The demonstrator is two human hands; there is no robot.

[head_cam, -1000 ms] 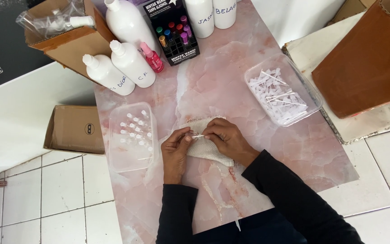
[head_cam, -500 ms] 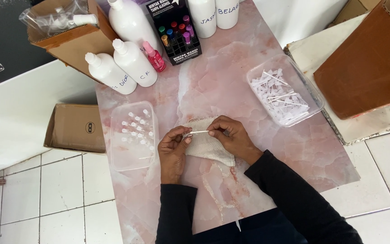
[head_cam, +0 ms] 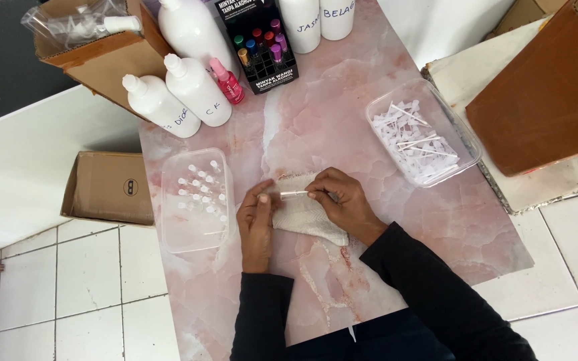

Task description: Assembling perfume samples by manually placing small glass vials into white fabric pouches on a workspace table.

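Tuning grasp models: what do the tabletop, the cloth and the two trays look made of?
Tabletop: glossy pink marble look, white veins; could be a printed sheet. Cloth: off-white woven textile, ribbed and matte, creased under the left hand and right hand. Trays: clear thin plastic, contents visible through the walls.

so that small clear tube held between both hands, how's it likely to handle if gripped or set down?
The clear tube looks thin and rigid, pinched at its ends by the left hand and right hand, so probably very light. Being round and smooth, it would likely roll on the marble tabletop; the folded cloth beneath should stop it. Possibly fragile.
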